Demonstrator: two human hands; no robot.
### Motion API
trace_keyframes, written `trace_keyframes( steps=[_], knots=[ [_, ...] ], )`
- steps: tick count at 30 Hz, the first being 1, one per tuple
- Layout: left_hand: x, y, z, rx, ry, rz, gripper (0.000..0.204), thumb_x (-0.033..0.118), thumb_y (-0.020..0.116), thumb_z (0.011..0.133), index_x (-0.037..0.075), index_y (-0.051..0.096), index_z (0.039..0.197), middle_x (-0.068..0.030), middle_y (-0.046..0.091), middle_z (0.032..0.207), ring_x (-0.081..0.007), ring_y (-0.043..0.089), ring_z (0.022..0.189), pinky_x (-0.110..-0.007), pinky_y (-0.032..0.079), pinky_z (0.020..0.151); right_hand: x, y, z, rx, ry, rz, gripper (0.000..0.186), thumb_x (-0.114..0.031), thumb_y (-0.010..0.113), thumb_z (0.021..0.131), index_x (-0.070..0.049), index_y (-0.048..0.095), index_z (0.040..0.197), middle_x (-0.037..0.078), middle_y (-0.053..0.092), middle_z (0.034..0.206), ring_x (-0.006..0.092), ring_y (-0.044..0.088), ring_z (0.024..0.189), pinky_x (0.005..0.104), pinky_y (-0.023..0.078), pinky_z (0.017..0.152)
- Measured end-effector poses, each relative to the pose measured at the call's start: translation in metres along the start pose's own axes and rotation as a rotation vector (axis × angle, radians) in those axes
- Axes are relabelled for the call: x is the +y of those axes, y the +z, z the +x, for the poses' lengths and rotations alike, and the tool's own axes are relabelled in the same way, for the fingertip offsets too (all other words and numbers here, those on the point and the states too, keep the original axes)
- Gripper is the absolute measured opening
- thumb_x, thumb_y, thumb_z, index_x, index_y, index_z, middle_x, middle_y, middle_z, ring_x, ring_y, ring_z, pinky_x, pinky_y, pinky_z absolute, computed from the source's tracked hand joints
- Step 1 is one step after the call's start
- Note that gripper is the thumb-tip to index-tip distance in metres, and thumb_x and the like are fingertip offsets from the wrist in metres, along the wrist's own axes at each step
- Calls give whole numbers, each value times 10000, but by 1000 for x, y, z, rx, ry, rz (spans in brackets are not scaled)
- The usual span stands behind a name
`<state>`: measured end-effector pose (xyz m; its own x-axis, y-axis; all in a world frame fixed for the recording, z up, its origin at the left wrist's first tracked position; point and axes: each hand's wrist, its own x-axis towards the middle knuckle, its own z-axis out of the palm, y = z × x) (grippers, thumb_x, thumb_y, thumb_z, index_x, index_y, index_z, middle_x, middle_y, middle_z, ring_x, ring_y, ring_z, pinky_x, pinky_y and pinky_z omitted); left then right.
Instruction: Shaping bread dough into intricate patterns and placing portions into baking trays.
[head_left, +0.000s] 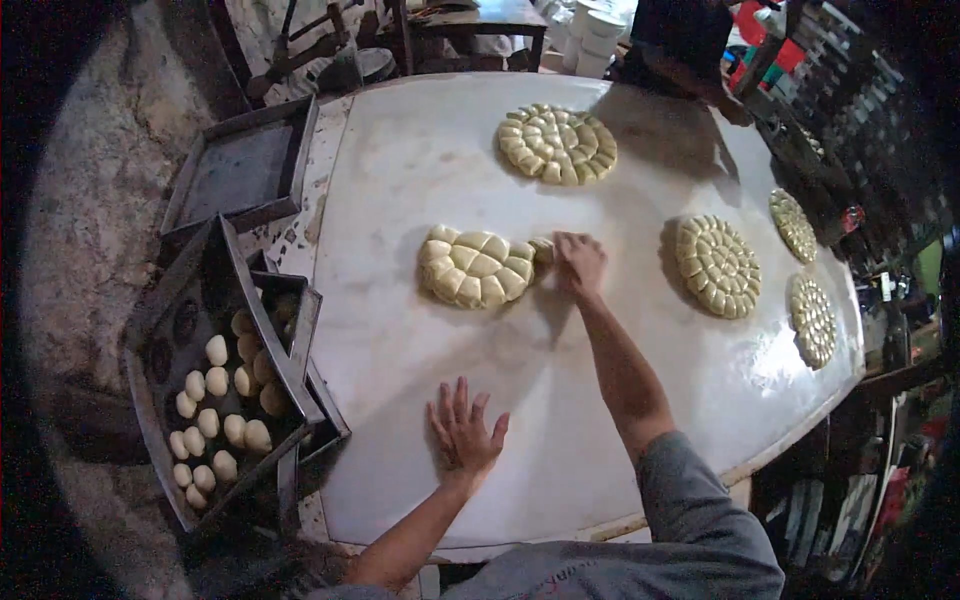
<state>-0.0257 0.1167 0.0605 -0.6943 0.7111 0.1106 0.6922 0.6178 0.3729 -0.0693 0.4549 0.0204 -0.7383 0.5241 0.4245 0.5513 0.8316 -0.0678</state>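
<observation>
My left hand [463, 432] rests flat on the white tabletop with its fingers spread and nothing in it. My right hand [580, 265] reaches out over the middle of the table. Its fingers are bent and pressed at a small pale dough piece [542, 250], partly hidden by the fingertips. That piece touches the right end of a cluster of dough pieces [475, 267], which lie packed side by side.
Round dough clusters lie at the back [558, 145], to the right [718, 266] and at the right edge [812, 318]. Dough balls [216, 381] sit in a metal tray [160, 470] at left, below another tray [240, 172]. A person [690, 50] stands at the far side.
</observation>
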Motion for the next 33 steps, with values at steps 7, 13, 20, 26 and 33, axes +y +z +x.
trace_keyframes(
  steps=[7,13,20,26,33],
  knots=[
    [13,20,4,186,-18,1,280,293,565,821,79,558,1002,-139,397,1324,-330,286,1280,-494,225,1039,-4,16,-7,-232,356,1106,421,-314,651,776,-52,510,1074,122,634,856,234,601,852,348,468,740],
    [-3,31,-36,342,-85,-286,127,181,565,812,66,575,864,-133,599,1018,-327,529,1036,-437,376,923,46,-42,-150,79,896,1940,341,7,655,742,-35,438,1003,75,483,925,159,524,880,296,475,760],
    [32,16,-87,146,114,-884,407,382,385,916,26,578,947,-155,604,984,-357,537,992,-416,418,849,-9,-142,-323,-67,849,1099,332,-363,437,900,-39,485,955,83,515,774,164,506,723,305,441,590],
    [16,35,-100,-154,190,-765,391,376,438,921,8,564,957,-141,646,834,-293,644,756,-344,520,671,-92,-166,-343,-381,491,1197,299,-265,551,883,3,526,1013,77,593,826,155,577,783,278,477,671],
    [-8,2,-106,-7,379,-302,328,359,625,802,57,560,911,-90,568,896,-241,528,902,-412,429,818,60,-181,-370,84,532,705,281,-281,556,856,-48,508,1007,121,542,863,211,516,799,357,421,721]
  ],
)
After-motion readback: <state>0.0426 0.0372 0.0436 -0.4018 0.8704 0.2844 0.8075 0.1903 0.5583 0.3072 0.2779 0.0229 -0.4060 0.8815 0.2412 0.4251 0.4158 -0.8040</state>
